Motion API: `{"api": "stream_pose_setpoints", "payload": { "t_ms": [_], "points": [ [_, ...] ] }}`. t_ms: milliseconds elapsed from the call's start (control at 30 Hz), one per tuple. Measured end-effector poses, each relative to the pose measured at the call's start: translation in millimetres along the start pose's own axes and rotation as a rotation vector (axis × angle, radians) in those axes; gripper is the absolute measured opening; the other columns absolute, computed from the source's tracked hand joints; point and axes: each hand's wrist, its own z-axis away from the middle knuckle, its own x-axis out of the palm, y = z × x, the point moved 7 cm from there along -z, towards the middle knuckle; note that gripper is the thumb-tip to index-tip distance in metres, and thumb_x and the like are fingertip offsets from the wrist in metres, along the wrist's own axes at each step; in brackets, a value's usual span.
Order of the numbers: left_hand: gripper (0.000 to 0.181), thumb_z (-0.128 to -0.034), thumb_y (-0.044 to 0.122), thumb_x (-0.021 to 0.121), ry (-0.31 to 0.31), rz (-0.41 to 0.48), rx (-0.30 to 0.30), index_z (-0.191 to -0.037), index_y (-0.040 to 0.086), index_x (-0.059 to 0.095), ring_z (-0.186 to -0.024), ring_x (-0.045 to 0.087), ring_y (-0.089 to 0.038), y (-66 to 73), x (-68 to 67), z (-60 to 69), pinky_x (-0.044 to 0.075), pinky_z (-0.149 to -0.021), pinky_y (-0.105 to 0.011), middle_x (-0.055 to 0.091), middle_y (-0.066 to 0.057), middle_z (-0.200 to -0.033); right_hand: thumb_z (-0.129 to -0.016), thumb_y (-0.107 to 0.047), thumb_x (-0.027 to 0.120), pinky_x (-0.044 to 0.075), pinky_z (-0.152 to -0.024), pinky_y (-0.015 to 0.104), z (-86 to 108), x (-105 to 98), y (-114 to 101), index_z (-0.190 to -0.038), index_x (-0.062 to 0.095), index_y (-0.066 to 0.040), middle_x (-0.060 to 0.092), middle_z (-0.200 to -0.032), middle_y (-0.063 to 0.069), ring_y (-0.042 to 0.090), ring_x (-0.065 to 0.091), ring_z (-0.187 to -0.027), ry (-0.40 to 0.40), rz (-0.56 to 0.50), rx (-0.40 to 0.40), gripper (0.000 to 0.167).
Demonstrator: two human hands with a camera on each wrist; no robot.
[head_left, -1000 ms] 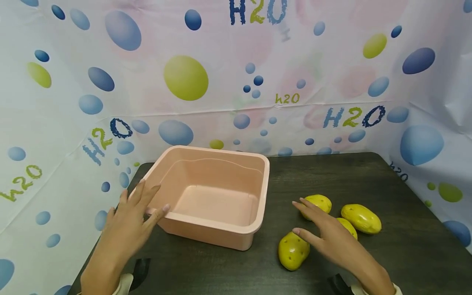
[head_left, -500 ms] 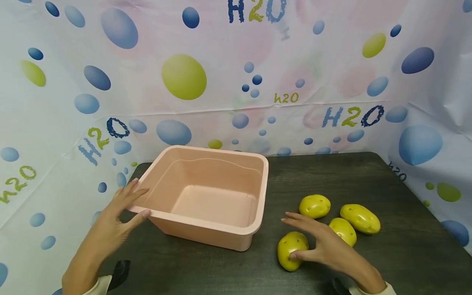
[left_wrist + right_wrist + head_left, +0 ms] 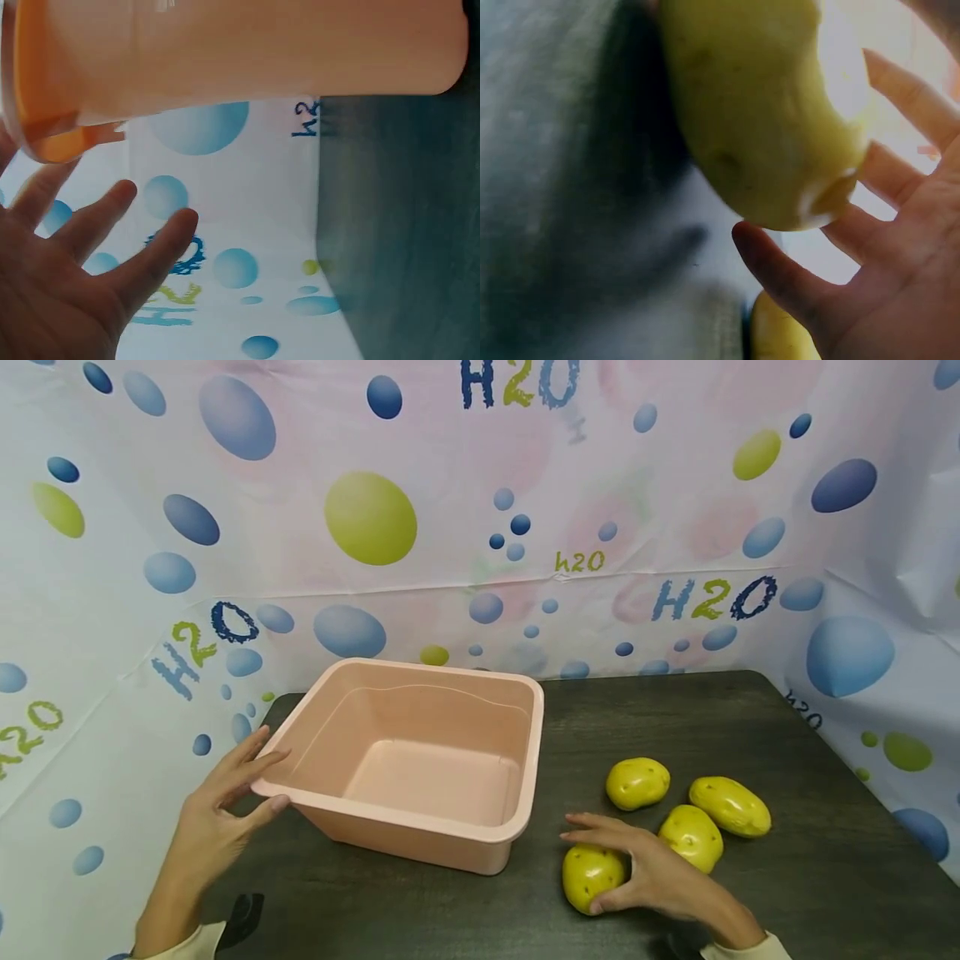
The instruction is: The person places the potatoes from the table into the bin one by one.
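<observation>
Potato (image 3: 586, 878) is sitting between thumb and fingers of the right hand (image 3: 658, 868), clamped or not I cannot tell; the left hand (image 3: 213, 827), fingers apart, is bracketing a corner of the tub (image 3: 405, 816).

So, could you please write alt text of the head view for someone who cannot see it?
A person's right hand reaches around a yellow potato on a dark table, three more potatoes nearby, while the left hand is at the near left corner of a peach tub. Behind stands a bubble-printed H2O backdrop.
</observation>
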Motion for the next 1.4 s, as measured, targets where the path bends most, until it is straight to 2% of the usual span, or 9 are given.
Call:
{"api": "stream_pose_setpoints", "payload": {
  "t_ms": [67, 200, 400, 600, 767, 900, 1200, 1267, 1400],
  "points": [
    [0.058, -0.082, -0.012, 0.081, 0.007, 0.033, 0.011, -0.137, 0.002, 0.067, -0.141, 0.04, 0.012, -2.1, 1.5, 1.4, 0.042, -0.097, 0.0, 0.044, 0.013, -0.164, -0.083, -0.039, 0.089, 0.049, -0.107, 0.061, 1.1, 2.4, 1.6, -0.147, 0.061, -0.026, 0.05, -0.16, 0.011, 0.018, 0.043, -0.15, -0.008, 0.003, -0.005, 0.071],
    [0.059, -0.0828, -0.019, 0.075, 0.02, 0.115, 0.025, -0.138, -0.004, 0.064, -0.14, 0.045, 0.008, -5.1, 3.9, 4.9, 0.046, -0.097, -0.003, 0.045, 0.005, -0.165, -0.084, -0.043, 0.087, 0.048, -0.108, 0.063, 2.0, 6.8, 4.3, -0.147, 0.062, -0.027, 0.049, -0.161, 0.011, 0.026, 0.045, -0.149, -0.018, 0.002, 0.005, 0.069],
    [0.056, -0.085, -0.025, 0.068, 0.007, 0.344, 0.054, -0.139, -0.014, 0.057, -0.143, 0.048, 0.001, -11.9, 8.6, 6.3, 0.049, -0.101, -0.009, 0.041, -0.008, -0.167, -0.086, -0.051, 0.083, 0.05, -0.107, 0.058, 4.0, 8.3, 6.9, -0.147, 0.061, -0.029, 0.05, -0.161, 0.007, 0.026, 0.049, -0.144, -0.015, 0.027, 0.032, 0.069],
    [0.053, -0.0872, -0.022, 0.068, 0.015, 0.45, 0.061, -0.139, -0.015, 0.056, -0.144, 0.048, -0.002, -17.5, 11.4, 5.5, 0.048, -0.103, -0.01, 0.039, -0.011, -0.168, -0.087, -0.048, 0.083, 0.043, -0.104, 0.074, 9.3, 9.5, 10.0, -0.147, 0.06, -0.032, 0.051, -0.159, 0.005, 0.029, 0.047, -0.145, 0.005, -0.005, 0.044, 0.066],
    [0.049, -0.0889, -0.021, 0.067, 0.038, 0.537, 0.02, -0.137, -0.018, 0.056, -0.149, 0.043, -0.006, -22.4, 14.1, 6.8, 0.047, -0.106, -0.011, 0.036, -0.012, -0.17, -0.087, -0.049, 0.082, 0.043, -0.102, 0.076, 12.0, 10.9, 10.7, -0.147, 0.06, -0.033, 0.055, -0.156, 0.002, 0.027, 0.05, -0.142, 0.039, 0.028, 0.03, 0.066],
    [0.046, -0.09, -0.021, 0.066, 0.052, 0.58, -0.004, -0.135, -0.019, 0.056, -0.151, 0.041, -0.007, -25.1, 16.2, 8.2, 0.047, -0.107, -0.013, 0.035, -0.012, -0.171, -0.087, -0.049, 0.082, 0.047, -0.104, 0.067, 12.3, 12.6, 10.8, -0.147, 0.06, -0.032, 0.057, -0.154, 0.0, 0.021, 0.052, -0.14, 0.046, 0.061, 0.021, 0.066],
    [0.046, -0.0891, -0.021, 0.067, 0.072, 0.653, 0.034, -0.134, -0.018, 0.057, -0.15, 0.043, -0.009, -22.5, 17.7, 9.0, 0.048, -0.107, -0.015, 0.038, -0.01, -0.169, -0.089, -0.042, 0.083, 0.051, -0.104, 0.039, 8.6, 16.3, 10.5, -0.146, 0.062, -0.028, 0.058, -0.151, 0.004, 0.011, 0.053, -0.136, 0.038, 0.004, -0.008, 0.063],
    [0.046, -0.0891, -0.021, 0.067, 0.071, 0.66, 0.037, -0.134, -0.018, 0.057, -0.15, 0.043, -0.009, -22.9, 17.9, 8.8, 0.048, -0.108, -0.015, 0.038, -0.01, -0.169, -0.088, -0.039, 0.084, 0.051, -0.104, 0.037, 8.1, 16.9, 10.4, -0.145, 0.063, -0.028, 0.059, -0.15, 0.004, 0.011, 0.054, -0.135, 0.036, -0.001, -0.009, 0.061],
    [0.046, -0.0894, -0.021, 0.066, 0.072, 0.659, 0.028, -0.135, -0.018, 0.056, -0.15, 0.043, -0.01, -24.2, 18.0, 9.1, 0.047, -0.108, -0.015, 0.037, -0.009, -0.17, -0.087, -0.037, 0.084, 0.047, -0.109, 0.047, 7.8, 18.3, 10.9, -0.142, 0.064, -0.033, 0.061, -0.147, -0.005, 0.009, 0.055, -0.133, 0.035, 0.019, 0.01, 0.059]
  ]
}}
